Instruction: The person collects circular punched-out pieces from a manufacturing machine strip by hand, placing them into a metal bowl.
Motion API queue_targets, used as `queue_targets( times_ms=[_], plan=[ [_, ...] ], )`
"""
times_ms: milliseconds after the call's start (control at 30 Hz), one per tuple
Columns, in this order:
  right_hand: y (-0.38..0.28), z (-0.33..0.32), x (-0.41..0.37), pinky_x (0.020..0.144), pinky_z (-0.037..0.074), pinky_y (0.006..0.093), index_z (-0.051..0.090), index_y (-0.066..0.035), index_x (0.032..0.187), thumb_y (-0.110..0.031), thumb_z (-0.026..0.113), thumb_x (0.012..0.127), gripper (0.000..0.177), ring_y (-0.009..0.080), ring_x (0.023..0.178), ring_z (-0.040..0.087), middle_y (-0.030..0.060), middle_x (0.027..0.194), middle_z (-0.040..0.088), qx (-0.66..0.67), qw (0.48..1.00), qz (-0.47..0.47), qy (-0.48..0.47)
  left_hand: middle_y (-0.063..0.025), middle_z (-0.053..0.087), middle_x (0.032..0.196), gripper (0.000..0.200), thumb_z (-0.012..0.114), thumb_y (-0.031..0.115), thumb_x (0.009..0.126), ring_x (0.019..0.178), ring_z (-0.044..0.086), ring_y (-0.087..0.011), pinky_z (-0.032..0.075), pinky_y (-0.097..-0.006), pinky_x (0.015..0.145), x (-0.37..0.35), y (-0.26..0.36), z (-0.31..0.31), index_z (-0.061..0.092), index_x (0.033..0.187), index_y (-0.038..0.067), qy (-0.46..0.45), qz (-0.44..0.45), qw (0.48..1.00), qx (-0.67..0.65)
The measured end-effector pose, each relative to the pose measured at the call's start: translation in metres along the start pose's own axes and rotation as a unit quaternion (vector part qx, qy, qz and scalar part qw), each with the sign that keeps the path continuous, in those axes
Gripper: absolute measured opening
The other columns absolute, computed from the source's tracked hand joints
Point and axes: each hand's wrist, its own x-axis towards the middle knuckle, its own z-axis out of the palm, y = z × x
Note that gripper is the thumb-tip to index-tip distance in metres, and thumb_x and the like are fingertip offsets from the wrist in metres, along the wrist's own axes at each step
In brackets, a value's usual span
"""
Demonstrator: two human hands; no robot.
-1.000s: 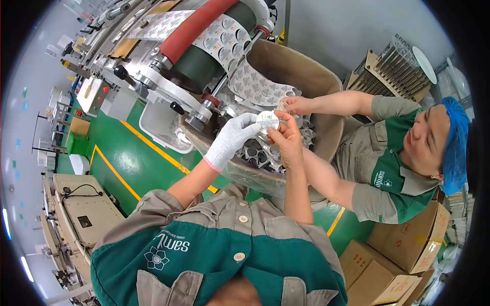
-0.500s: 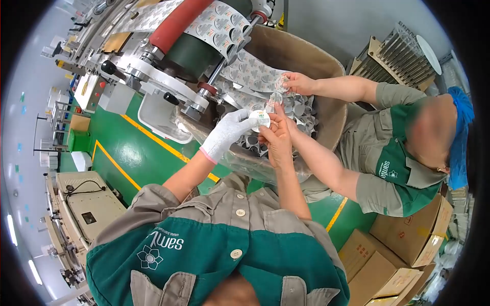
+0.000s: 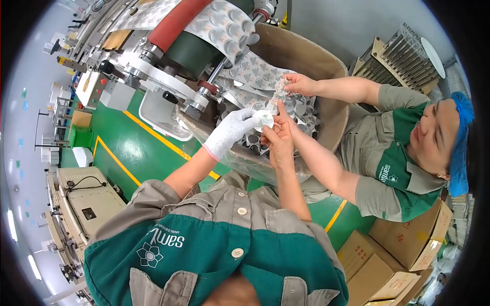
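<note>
Between my two hands is a small round printed lid (image 3: 263, 120), white with green lettering. My left hand (image 3: 229, 130), in a white knit glove, pinches its left edge. Bare fingers of my right hand (image 3: 278, 141) close on its right edge. Both hands are over a large bin (image 3: 332, 109) holding a heap of cut discs and scrap. Just beyond, a co-worker's hands (image 3: 301, 84) hold a crumpled printed piece (image 3: 282, 87) from the same bin.
A machine with a red roller (image 3: 178, 23) feeds a printed punched web (image 3: 224, 25) down into the bin. The co-worker (image 3: 403, 153) stands close on the right. Cardboard boxes (image 3: 403, 239) are stacked at lower right. A white tub (image 3: 161, 117) sits under the machine.
The round lid has tilted slightly between my fingers, with both hands nearly in place. The printed web on the roller has shifted. The co-worker's head has turned a little.
</note>
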Motion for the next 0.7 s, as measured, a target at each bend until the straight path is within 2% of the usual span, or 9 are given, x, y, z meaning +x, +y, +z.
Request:
queue_targets(
  times_ms=[67, 267, 367, 433, 500, 567, 600, 633, 700],
  plan=[
    [-0.001, 0.0, 0.0, 0.056, 0.044, 0.0185, 0.045, -0.006, 0.113, -0.007, 0.064, 0.086, 0.033, 0.0069, 0.063, 0.055, 0.002, 0.08, 0.061, -0.004, 1.0, -0.002, -0.002, -0.0007, 0.063, 0.09, 0.033, 0.059, 0.027, 0.091, 0.08, 0.053, -0.0058, 0.044, -0.023, 0.07, 0.001, 0.0, 0.001, 0.063, 0.108, -0.001, 0.004, 0.01, 1.0, 0.002],
    [-0.005, -0.001, -0.001, 0.055, 0.042, 0.0193, 0.045, -0.007, 0.112, -0.009, 0.064, 0.087, 0.031, 0.0064, 0.062, 0.053, 0.001, 0.078, 0.06, -0.003, 1.0, -0.014, 0.0, -0.0008, 0.063, 0.089, 0.034, 0.061, 0.029, 0.091, 0.08, 0.053, -0.0053, 0.044, -0.0226, 0.071, 0.009, -0.01, 0.002, 0.063, 0.107, 0.0, 0.006, -0.036, 0.999, 0.003],
    [-0.004, -0.006, -0.001, 0.054, 0.041, 0.0197, 0.05, -0.007, 0.102, -0.011, 0.065, 0.087, 0.021, 0.0057, 0.061, 0.052, 0.0002, 0.076, 0.059, -0.008, 1.0, -0.02, 0.021, -0.0006, 0.063, 0.088, 0.034, 0.061, 0.03, 0.091, 0.079, 0.053, -0.0052, 0.044, -0.0226, 0.071, 0.008, -0.008, 0.003, 0.064, 0.106, 0.0, 0.011, -0.028, 0.999, 0.013],
    [-0.008, -0.018, 0.0, 0.052, 0.038, 0.0194, 0.052, -0.006, 0.09, -0.013, 0.063, 0.089, 0.013, 0.0061, 0.061, 0.051, 0.0014, 0.074, 0.057, -0.107, 0.991, 0.085, -0.009, -0.0002, 0.063, 0.088, 0.033, 0.061, 0.029, 0.091, 0.079, 0.053, -0.005, 0.044, -0.0224, 0.07, 0.003, 0.003, 0.004, 0.064, 0.105, -0.001, 0.047, -0.005, 0.998, -0.038],
    [-0.029, -0.008, -0.012, 0.054, 0.041, 0.0198, 0.057, -0.005, 0.084, -0.018, 0.067, 0.087, 0.017, 0.0053, 0.059, 0.051, -0.0004, 0.074, 0.058, -0.103, 0.987, 0.115, -0.038, -0.0007, 0.064, 0.092, 0.033, 0.061, 0.029, 0.091, 0.081, 0.055, -0.0056, 0.045, -0.0226, 0.072, 0.007, 0.0, 0.0, 0.063, 0.106, 0.0, 0.051, -0.012, 0.998, -0.018],
    [-0.069, 0.02, -0.04, 0.052, 0.04, 0.0194, 0.058, -0.002, 0.092, -0.022, 0.069, 0.087, 0.023, 0.0063, 0.057, 0.05, 0.0017, 0.076, 0.058, -0.105, 0.965, 0.048, -0.237, -0.0016, 0.065, 0.097, 0.033, 0.06, 0.028, 0.091, 0.086, 0.058, -0.0065, 0.047, -0.0232, 0.075, 0.006, 0.0, 0.0, 0.062, 0.109, 0.0, 0.048, -0.028, 0.991, -0.121],
    [-0.086, 0.033, -0.058, 0.052, 0.04, 0.0194, 0.058, -0.001, 0.096, -0.024, 0.07, 0.086, 0.028, 0.0067, 0.056, 0.05, 0.003, 0.079, 0.059, -0.022, 0.943, 0.011, -0.331, -0.0028, 0.065, 0.102, 0.033, 0.058, 0.026, 0.092, 0.09, 0.06, -0.0079, 0.049, -0.024, 0.078, 0.01, -0.012, 0.001, 0.06, 0.113, -0.001, 0.042, -0.007, 0.988, -0.149],
    [-0.102, 0.046, -0.072, 0.052, 0.04, 0.0194, 0.058, 0.0, 0.101, -0.026, 0.072, 0.084, 0.034, 0.0071, 0.056, 0.05, 0.0042, 0.081, 0.059, 0.061, 0.906, -0.028, -0.419, -0.0028, 0.065, 0.102, 0.033, 0.058, 0.026, 0.092, 0.09, 0.06, -0.0079, 0.049, -0.024, 0.078, 0.01, -0.013, 0.001, 0.06, 0.113, -0.001, 0.042, -0.01, 0.988, -0.15],
    [-0.132, 0.076, -0.078, 0.05, 0.04, 0.0204, 0.053, 0.005, 0.113, -0.03, 0.073, 0.083, 0.05, 0.0081, 0.056, 0.051, 0.0062, 0.086, 0.06, 0.225, 0.768, 0.019, -0.599, -0.0033, 0.065, 0.103, 0.034, 0.057, 0.024, 0.093, 0.091, 0.06, -0.0083, 0.049, -0.0238, 0.079, 0.011, -0.015, 0.002, 0.059, 0.115, -0.002, 0.048, -0.007, 0.992, -0.114]
  ],
)
